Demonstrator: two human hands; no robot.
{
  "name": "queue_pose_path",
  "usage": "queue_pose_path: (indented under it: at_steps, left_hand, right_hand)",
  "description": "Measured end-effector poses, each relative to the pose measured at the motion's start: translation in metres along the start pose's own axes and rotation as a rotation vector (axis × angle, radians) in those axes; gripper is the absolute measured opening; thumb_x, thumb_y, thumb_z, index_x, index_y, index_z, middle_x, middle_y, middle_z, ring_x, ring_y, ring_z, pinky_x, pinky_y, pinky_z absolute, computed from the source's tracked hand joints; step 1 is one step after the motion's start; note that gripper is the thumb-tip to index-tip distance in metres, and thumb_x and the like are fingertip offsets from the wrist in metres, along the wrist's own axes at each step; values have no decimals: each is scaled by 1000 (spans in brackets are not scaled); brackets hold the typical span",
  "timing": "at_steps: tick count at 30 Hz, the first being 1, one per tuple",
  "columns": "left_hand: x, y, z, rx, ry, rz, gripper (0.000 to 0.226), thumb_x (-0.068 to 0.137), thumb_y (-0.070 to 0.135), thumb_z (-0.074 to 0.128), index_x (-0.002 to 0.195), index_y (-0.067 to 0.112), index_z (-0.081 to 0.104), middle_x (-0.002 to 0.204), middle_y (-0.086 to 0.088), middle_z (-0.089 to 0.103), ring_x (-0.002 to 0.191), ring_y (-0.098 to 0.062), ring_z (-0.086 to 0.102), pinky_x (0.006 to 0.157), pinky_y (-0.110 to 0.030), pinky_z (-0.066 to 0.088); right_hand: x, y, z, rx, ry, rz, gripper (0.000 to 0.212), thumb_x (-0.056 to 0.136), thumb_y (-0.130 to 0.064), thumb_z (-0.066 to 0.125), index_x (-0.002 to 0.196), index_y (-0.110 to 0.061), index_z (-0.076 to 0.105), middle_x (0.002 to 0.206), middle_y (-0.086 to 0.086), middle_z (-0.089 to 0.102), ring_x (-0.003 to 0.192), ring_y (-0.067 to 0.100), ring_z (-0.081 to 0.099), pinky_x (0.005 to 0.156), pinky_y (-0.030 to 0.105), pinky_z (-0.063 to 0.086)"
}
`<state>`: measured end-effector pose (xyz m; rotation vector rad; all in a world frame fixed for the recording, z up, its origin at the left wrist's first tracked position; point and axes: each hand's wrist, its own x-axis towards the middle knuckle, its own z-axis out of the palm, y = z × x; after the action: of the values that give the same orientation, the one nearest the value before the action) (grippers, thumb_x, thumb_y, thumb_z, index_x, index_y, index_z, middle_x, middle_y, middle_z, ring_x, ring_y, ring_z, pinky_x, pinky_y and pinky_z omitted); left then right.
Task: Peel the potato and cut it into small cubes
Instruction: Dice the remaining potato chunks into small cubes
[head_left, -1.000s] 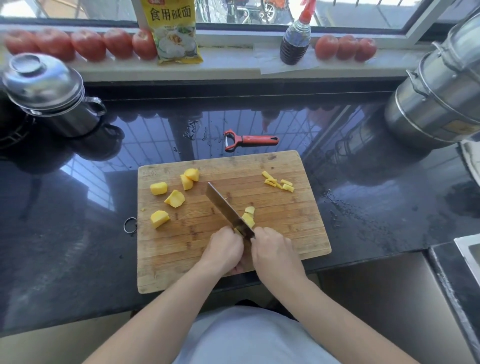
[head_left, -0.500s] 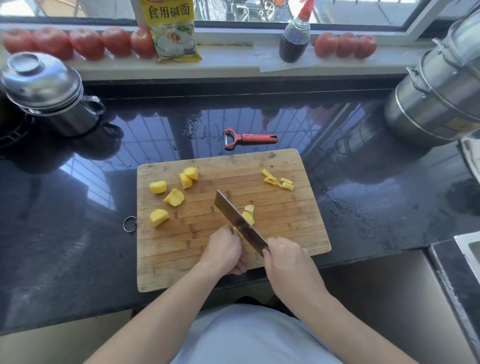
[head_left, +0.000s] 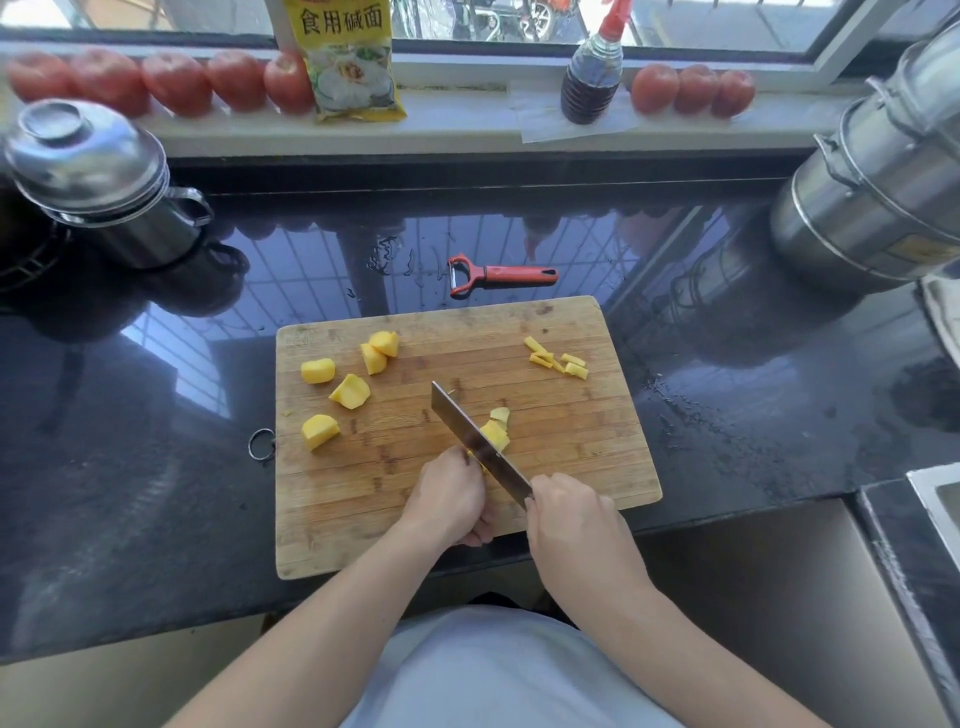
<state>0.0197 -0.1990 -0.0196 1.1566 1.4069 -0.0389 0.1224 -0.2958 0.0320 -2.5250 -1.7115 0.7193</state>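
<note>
A wooden cutting board (head_left: 571, 441) lies on the black counter. My right hand (head_left: 569, 519) grips the handle of a cleaver (head_left: 475, 441), whose blade slants across the board. The blade rests against a yellow potato piece (head_left: 496, 434), which my left hand (head_left: 449, 499) holds with curled fingers just left of the blade. Most of that piece is hidden by the blade and my fingers. Several larger potato chunks (head_left: 350, 389) lie on the board's left part. A few thin potato strips (head_left: 556, 358) sit at its far right.
A red peeler (head_left: 498, 275) lies on the wet counter just behind the board. A lidded steel pot (head_left: 98, 182) stands at the back left, and a large steel steamer (head_left: 878, 182) at the back right. Tomatoes (head_left: 176, 80), a yellow packet and a sauce bottle (head_left: 592, 78) line the windowsill.
My right hand has drawn back toward me and to the right, pulling the cleaver along the potato piece. My left hand has stayed on the piece.
</note>
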Motion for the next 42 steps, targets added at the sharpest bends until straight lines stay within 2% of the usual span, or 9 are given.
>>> queue_pose_path:
  at_steps: [15,20,26,28,30,32,35,38,42]
  left_hand:
    - [0,1,-5,-47,-48,7,33,101,19,31,94,8,61,68,-23,71,58,-40,72,56,-51,63]
    - [-4,2,-8,-44,-54,34,37,102,22,34,92,5,65,66,-19,72,60,-38,73,57,-51,63]
    - [-3,11,-14,-65,-87,-91,36,108,28,36,133,7,50,83,-22,74,68,-36,76,59,-43,63]
    - [-4,20,-27,-121,-109,-160,35,108,25,45,132,2,53,87,-22,74,69,-35,76,62,-43,64]
    - [-4,28,-47,-202,-55,-216,26,107,20,50,123,2,57,91,-23,73,67,-34,74,58,-42,63]
    - [-3,32,-72,-296,80,-228,19,106,16,51,113,1,59,88,-22,71,62,-33,69,53,-38,59]
    - [-9,38,-104,-428,300,-68,16,106,10,46,108,1,58,79,-15,61,60,-26,54,56,-31,45]
    - [-35,47,-99,-15,373,297,20,103,15,49,104,19,68,85,-1,67,74,-20,59,64,-33,47]
    - [-46,51,-36,549,-45,410,32,105,23,43,129,31,62,127,9,60,116,-15,55,95,-31,45]
  right_hand:
    - [19,-6,19,0,61,-66,20,102,-14,45,84,-22,42,91,2,57,79,34,63,59,38,35]
    - [39,-18,18,35,85,-110,15,103,-20,42,94,-18,54,97,5,59,83,34,62,62,39,40]
    - [57,23,-11,156,110,-122,18,101,-28,53,89,-21,63,84,-6,55,76,20,57,69,43,54]
    - [60,41,-23,193,137,-153,15,100,-24,56,87,-21,65,82,-6,57,76,19,58,70,42,55]
    - [61,59,-34,165,163,-235,13,97,-15,58,96,-20,70,89,-4,60,77,20,60,68,38,54]
    - [59,77,-41,71,175,-342,27,92,-7,58,113,-19,70,103,-6,61,77,21,63,67,35,55]
    - [60,100,-29,-126,177,-456,29,91,-3,55,117,-16,60,118,-1,53,72,23,60,63,36,54]
    - [66,106,-2,-361,193,-529,21,93,1,37,105,-12,47,111,11,52,74,28,54,56,40,45]
    - [67,89,6,-334,312,-568,36,70,8,63,94,-13,46,96,10,52,55,21,46,47,33,43]
